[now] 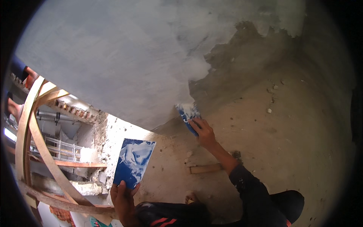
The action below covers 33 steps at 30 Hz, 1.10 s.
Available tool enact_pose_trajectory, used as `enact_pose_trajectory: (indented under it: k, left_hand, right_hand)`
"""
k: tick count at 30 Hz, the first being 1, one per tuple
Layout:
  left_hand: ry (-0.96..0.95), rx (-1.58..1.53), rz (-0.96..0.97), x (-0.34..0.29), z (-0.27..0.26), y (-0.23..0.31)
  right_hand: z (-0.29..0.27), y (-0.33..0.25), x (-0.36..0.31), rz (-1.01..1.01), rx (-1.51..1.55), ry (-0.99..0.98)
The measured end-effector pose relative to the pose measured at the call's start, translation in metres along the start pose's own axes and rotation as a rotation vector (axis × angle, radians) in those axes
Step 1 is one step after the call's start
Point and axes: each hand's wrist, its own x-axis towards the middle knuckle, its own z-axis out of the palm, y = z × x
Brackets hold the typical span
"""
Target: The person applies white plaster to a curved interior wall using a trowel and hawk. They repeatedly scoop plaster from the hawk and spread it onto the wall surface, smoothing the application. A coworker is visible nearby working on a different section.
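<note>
My right hand (206,134) grips a blue putty spreader (185,120) smeared with white paste. Its far edge lies against the wall, at the lower border of a pale grey coated area (113,60). Right of that border, the wall shows a darker uncoated patch (234,60) with a ragged outline. Lower left, my left hand (123,198) holds a wider blue flat plate (128,170) by its near end, tilted upward. White putty is spread thickly over the plate's face. The plate is apart from the wall and from the spreader.
A wooden frame of crossed boards (45,143) stands at the left, beside an opening with broken masonry (94,113). Small stones (269,110) and a wood strip (206,169) lie on the brown ground. Part of another person's limb (15,109) shows at the left rim.
</note>
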Motion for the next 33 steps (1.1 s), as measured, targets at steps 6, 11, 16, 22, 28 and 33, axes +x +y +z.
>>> enact_pose_trajectory:
  k: [6, 11, 16, 22, 28, 33]
  left_hand:
    - [0.059, 0.022, 0.035, -0.008, -0.005, 0.000]
    - [0.024, 0.026, 0.050, -0.005, -0.003, -0.003]
    - [-0.080, 0.103, 0.033, 0.005, 0.000, -0.007]
    - [-0.053, -0.011, 0.023, -0.006, -0.002, 0.003]
    - [-0.085, -0.030, 0.016, -0.008, 0.010, 0.008]
    - [-0.107, -0.049, -0.003, -0.009, 0.010, 0.008]
  right_hand:
    - [-0.096, 0.011, 0.081, -0.024, -0.102, 0.507]
    - [-0.086, 0.002, 0.153, 0.147, -0.043, 0.497]
    - [-0.012, -0.028, 0.105, 0.113, -0.028, 0.405]
    - [-0.068, -0.027, 0.072, 0.169, 0.130, 0.377]
    - [-0.160, 0.020, 0.162, 0.087, -0.165, 0.528]
    - [-0.119, 0.007, 0.134, -0.054, -0.189, 0.283]
